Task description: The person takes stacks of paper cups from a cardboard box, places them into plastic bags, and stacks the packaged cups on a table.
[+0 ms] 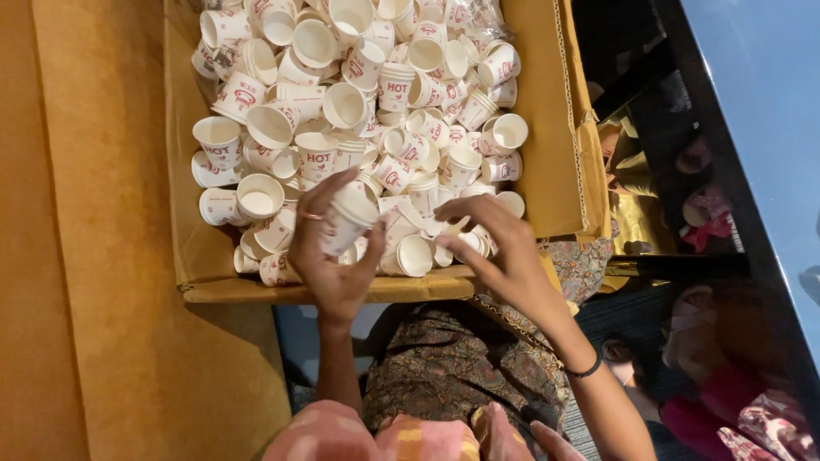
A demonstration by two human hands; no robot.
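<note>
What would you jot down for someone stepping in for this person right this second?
Left hand: closed around a short stack of paper cups, held over the cardboard box.
Right hand: open, fingers spread, reaching into the loose cups at the box's near edge; it grips nothing.
Done: a few cups nested in the left hand.
Left: the box is full of loose, jumbled white cups with red print.

Patterned brown cloth (453, 358) lies beneath, an orange surface (94, 256) left, dark glossy tabletop (752, 85) right.
</note>
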